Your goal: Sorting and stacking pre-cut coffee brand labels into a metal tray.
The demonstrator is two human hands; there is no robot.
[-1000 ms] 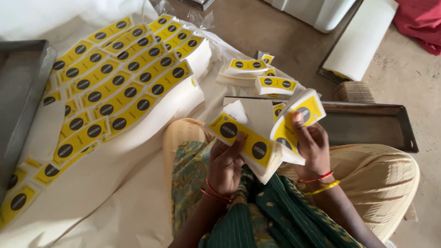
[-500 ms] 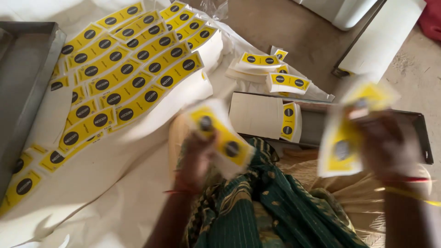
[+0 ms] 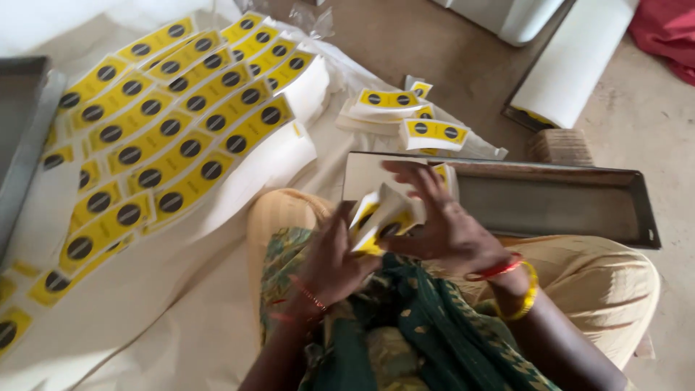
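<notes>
A small bundle of yellow labels (image 3: pixel 380 221) is gripped over the lap between the left hand (image 3: pixel 329 261) and right hand (image 3: pixel 441 224), fingers closed on it. Squaring the bundle appears in hand; the metal tray (image 3: pixel 550 199) lies just beyond, label sheets (image 3: pixel 159 137) spread well left.

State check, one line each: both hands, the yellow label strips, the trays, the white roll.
left hand: gripping small stack of labels over the lap
right hand: fingers spread on the same stack
yellow label strips: fanned out flat on white sheet
metal tray: open, labels at its left end
label piles: stacked loosely
white roll: partly unrolled
</notes>
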